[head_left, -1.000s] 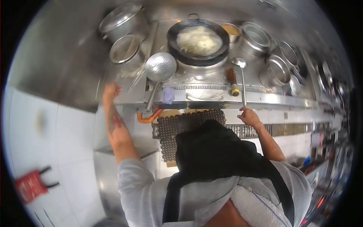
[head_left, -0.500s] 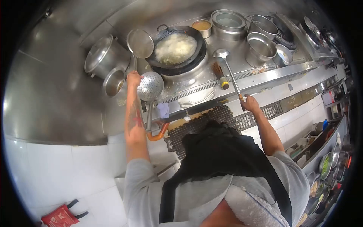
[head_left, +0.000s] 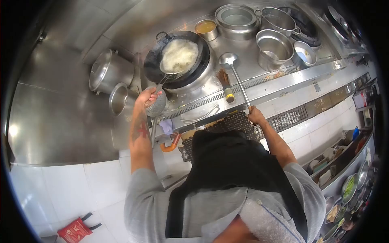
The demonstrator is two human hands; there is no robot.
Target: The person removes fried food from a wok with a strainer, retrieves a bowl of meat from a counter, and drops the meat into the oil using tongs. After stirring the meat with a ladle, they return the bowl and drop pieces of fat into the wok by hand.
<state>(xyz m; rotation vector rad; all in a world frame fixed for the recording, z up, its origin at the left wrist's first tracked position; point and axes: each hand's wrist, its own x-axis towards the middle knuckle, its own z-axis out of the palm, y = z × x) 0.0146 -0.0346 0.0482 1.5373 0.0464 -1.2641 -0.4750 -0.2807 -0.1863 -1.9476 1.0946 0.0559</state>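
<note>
My left hand is closed around the handle of a wire-mesh strainer. The strainer's head is down in the wok, mostly hidden by pale, bubbling froth. Behind and below that hand is a perforated skimmer, its handle pointing toward me. My right hand grips the end of a long-handled ladle, whose bowl rests on or just over the steel stovetop right of the wok. A brush with brown bristles lies between wok and ladle.
A lidded pot and a smaller pot stand left of the wok. A tin of yellowish liquid sits behind it. Several pots, including a deep steel pot, occupy the right. A drain grate runs along the floor.
My left hand has swung the strainer from beside the wok down into its frothing contents. My right hand keeps hold of the ladle. The camera view has shifted slightly.
</note>
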